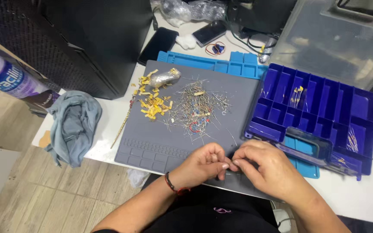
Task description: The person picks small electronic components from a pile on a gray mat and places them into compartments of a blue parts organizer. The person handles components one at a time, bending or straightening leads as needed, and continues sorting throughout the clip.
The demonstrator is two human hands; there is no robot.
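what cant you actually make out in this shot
- Head view: whatever the left hand and right hand pinch between them; fingertips cover it, too small.
- Pile of wire-legged parts on the grey mat: too small to tell kinds.
- Blue organizer box: right end cut off by the frame edge.

White table (121, 108), front corner jutting over the floor. Floor (31, 203) is pale wood-look planking, grain running diagonally; a scrap of white lies on it under the table edge. Large black case (78, 39) with a mesh side stands on the far left of the table. Crumpled grey cloth (72, 125) hangs over the left edge. Clear plastic lid (333, 43) rises at far right. Light even, soft, few hard shadows.
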